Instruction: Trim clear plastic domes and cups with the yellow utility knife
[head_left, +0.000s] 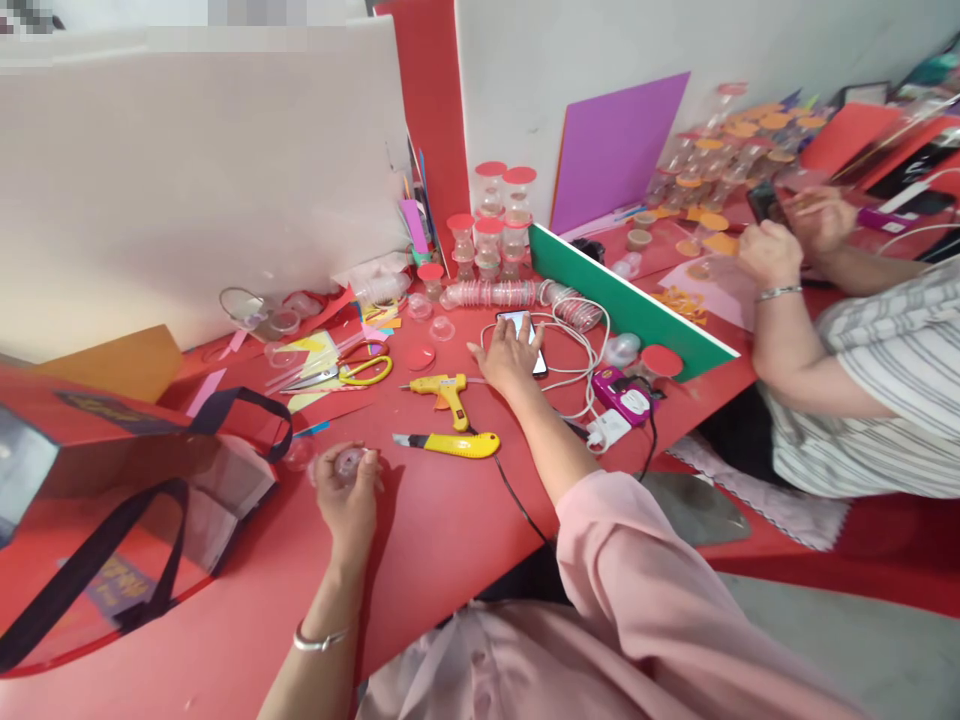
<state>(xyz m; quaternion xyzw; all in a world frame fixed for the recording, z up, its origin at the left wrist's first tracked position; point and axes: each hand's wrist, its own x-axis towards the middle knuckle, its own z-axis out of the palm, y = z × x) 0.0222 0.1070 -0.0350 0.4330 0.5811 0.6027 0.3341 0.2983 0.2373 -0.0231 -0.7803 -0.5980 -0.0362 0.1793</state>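
Observation:
My left hand (346,490) is closed around a small clear plastic cup (349,462) above the near left of the red table. My right hand (511,355) reaches forward with its fingers spread over a smartphone (537,358) whose screen is lit. The fingers cover part of the screen, and whether they press on it I cannot tell. Between my hands lie a yellow glue gun (442,392) and a yellow utility knife (457,445) with its blade out. Yellow-handled scissors (360,370) rest on paper scraps beyond my left hand.
Hourglass-shaped clear containers with red lids (490,235) stand at the back, behind a row of nested cups (491,294). White cable loops around a purple power strip (621,390). A green divider (622,300) separates a co-worker's hands (772,250). A red bag (150,420) stands left.

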